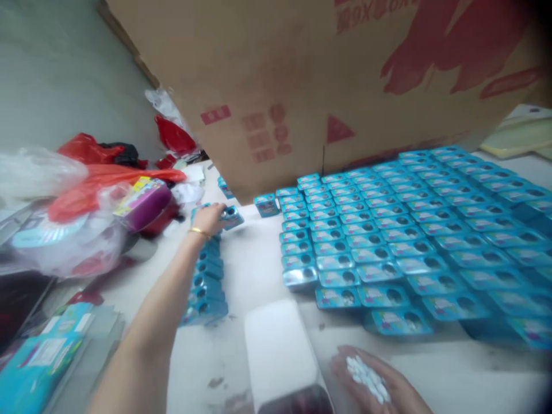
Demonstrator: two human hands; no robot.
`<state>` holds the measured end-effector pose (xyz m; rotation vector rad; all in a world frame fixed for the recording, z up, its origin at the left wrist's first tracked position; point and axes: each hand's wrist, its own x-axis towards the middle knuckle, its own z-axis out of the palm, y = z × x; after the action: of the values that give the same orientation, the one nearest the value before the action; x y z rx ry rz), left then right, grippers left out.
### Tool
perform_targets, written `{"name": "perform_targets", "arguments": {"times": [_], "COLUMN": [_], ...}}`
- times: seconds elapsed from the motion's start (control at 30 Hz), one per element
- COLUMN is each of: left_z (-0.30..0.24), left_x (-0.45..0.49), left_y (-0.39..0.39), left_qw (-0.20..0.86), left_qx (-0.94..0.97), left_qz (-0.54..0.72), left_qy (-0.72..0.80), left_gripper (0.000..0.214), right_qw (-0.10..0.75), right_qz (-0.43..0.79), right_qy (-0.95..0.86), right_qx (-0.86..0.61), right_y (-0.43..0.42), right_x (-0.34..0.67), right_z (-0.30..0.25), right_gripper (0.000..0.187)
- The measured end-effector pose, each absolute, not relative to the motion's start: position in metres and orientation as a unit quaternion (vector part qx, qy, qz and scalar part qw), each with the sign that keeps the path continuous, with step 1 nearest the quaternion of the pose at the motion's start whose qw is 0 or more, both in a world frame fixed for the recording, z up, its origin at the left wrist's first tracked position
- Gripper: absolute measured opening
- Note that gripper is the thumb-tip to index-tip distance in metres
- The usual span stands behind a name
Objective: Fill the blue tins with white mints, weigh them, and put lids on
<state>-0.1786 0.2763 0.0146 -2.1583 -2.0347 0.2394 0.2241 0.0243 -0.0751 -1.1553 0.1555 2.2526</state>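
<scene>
My left hand (209, 218) reaches far forward with a gold bracelet on the wrist. Its fingers are closed on a small blue tin (229, 216) at the far end of a row of blue tins (206, 282) that runs under my forearm. My right hand (379, 382) lies palm up near the bottom edge, cupped, with several small white tablets (366, 376) in the palm. A large field of the same blue tins (401, 241), each with a round window in the lid, covers the table (259, 270) to the right.
A big cardboard box (328, 80) with red print stands behind the tins. Red and clear plastic bags (81, 195) and a purple package (146, 204) pile up at left. A white rounded container (278, 351) sits near the front. Blue cartons (38, 356) lie at lower left.
</scene>
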Motion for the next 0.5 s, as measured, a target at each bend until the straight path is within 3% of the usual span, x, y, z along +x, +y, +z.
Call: {"name": "perform_targets", "arguments": {"times": [0.1, 0.27, 0.5], "left_z": [0.045, 0.056, 0.022], "left_x": [-0.144, -0.069, -0.030], "left_y": [0.201, 0.080, 0.026], "left_qw": [0.090, -0.002, -0.031], "left_qx": [-0.762, -0.820, -0.828], "left_qz": [0.025, 0.040, 0.048], "left_qy": [-0.641, -0.571, -0.558], "left_gripper": [0.037, 0.027, 0.024], "right_qw": [0.317, 0.322, 0.330], "right_qz": [0.848, 0.854, 0.859], "right_qy": [0.051, 0.042, 0.026], "right_qx": [-0.421, -0.406, -0.390], "right_y": [0.017, 0.005, -0.013], "right_x": [0.226, 0.231, 0.240], "right_z": [-0.073, -0.065, -0.059], "right_gripper": [0.017, 0.015, 0.019]}}
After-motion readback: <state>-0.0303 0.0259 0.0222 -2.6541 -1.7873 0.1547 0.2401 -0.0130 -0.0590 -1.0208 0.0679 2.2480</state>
